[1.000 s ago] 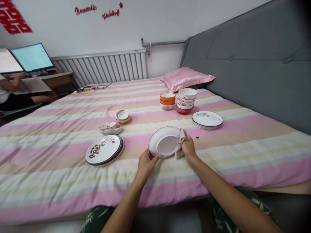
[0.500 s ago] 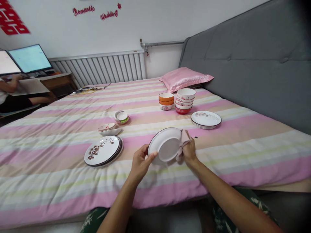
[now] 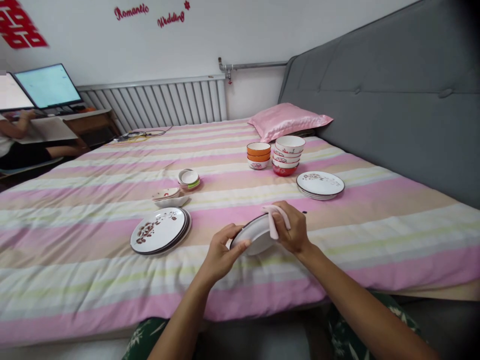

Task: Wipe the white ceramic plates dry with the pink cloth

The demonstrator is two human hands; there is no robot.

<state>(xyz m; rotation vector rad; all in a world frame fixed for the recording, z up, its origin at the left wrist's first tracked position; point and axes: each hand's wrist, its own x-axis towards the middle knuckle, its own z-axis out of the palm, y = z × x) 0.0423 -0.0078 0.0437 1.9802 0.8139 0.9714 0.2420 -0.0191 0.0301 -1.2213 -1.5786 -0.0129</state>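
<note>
My left hand grips the near left rim of a white plate held just above the striped bed cover. The plate is tipped nearly flat, its underside toward me. My right hand closes on the plate's right rim with a pink cloth pinched against it. A stack of flower-patterned plates lies to the left of my hands.
Two stacks of bowls, one orange and one red and white, stand further back, with another stack of plates to their right. Small dishes and a shallow dish lie mid-bed. Another person sits at a desk far left.
The plate has tipped from facing me to nearly flat. My right hand with the cloth has moved over onto the plate's upper rim.
</note>
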